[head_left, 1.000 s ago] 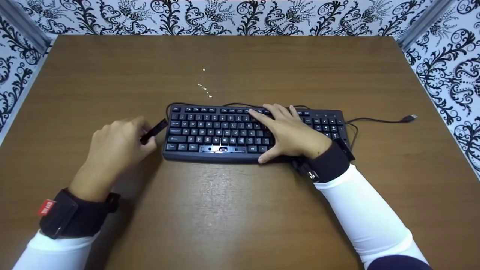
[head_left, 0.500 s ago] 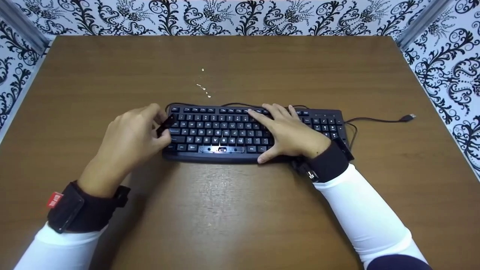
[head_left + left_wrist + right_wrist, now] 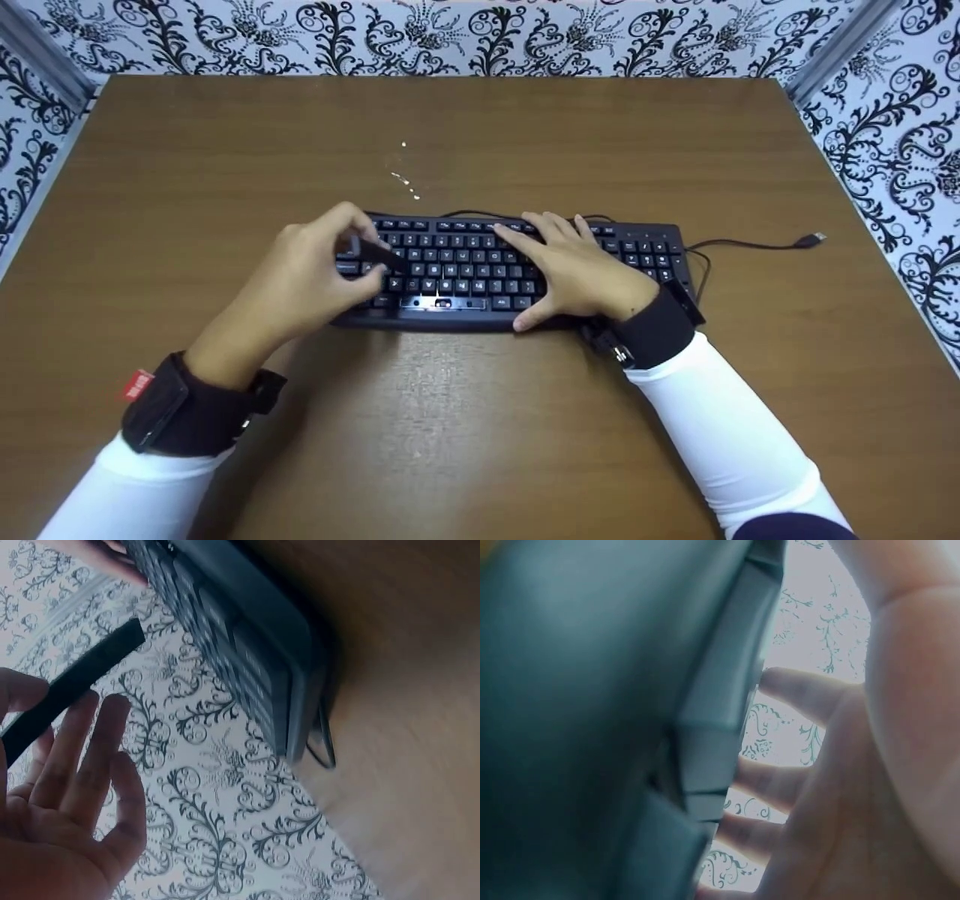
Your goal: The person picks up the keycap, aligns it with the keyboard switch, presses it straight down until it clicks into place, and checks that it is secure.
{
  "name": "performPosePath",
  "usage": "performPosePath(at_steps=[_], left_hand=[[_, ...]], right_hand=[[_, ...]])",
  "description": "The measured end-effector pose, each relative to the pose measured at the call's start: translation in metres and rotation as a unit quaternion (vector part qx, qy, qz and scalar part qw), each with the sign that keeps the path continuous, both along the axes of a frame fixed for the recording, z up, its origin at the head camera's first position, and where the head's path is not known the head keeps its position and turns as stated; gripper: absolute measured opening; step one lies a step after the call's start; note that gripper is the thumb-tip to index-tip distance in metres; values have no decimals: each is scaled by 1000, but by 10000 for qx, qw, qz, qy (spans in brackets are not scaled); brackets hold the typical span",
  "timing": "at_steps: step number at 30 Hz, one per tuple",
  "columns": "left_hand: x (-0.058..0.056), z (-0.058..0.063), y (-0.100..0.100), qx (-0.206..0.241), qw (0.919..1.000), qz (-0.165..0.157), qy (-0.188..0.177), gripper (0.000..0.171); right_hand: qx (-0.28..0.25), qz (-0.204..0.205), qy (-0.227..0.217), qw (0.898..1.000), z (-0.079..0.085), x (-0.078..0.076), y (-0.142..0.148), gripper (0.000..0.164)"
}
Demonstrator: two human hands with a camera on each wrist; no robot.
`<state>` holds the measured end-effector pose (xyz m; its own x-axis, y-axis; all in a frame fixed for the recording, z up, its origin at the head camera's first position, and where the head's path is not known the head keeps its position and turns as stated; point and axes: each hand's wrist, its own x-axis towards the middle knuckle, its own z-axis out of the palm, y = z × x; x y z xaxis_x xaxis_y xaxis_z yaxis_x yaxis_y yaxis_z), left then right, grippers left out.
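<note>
A black keyboard [image 3: 450, 325] lies across the middle of the table, and the slot where its spacebar sits [image 3: 444, 303] is uncovered. My left hand [image 3: 304, 274] is over the keyboard's left end, pinching a narrow black bar, a spacebar keycap [image 3: 384, 256], between thumb and fingers. In the left wrist view this keycap [image 3: 94, 664] sticks out past the fingertips, apart from the keyboard [image 3: 259, 592]. Spread over the right-centre keys is my right hand [image 3: 581, 274], its thumb at the front edge. The right wrist view has its fingers [image 3: 772, 784] on the key side.
The keyboard's cable [image 3: 739, 242] runs along its back edge and out to the right, ending in a USB plug [image 3: 810, 240]. Small white flecks [image 3: 403, 180] lie on the brown table [image 3: 480, 420] behind the keyboard. Patterned walls [image 3: 525, 37] border its back and sides.
My left hand has moved right with the keycap, from beside the keyboard to over its left keys. The right hand keeps its place.
</note>
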<state>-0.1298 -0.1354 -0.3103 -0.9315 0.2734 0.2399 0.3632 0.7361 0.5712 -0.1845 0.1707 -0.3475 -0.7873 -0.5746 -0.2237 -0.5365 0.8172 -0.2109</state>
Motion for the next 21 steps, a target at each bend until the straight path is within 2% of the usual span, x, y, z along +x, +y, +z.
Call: performPosePath(at_steps=[4, 10, 16, 21], left_hand=[[-2, -3, 8, 101, 9993, -231, -289, 28], [-5, -5, 17, 97, 9984, -395, -390, 26], [-6, -14, 27, 287, 9947, -746, -645, 25], [-9, -21, 29, 256, 9937, -793, -751, 25]], right_hand=[[9, -21, 0, 10000, 0, 0, 0, 121], [3, -21, 30, 10000, 1, 0, 0, 121], [26, -15, 59, 10000, 0, 0, 0, 122], [-7, -20, 42, 10000, 0, 0, 0, 121]])
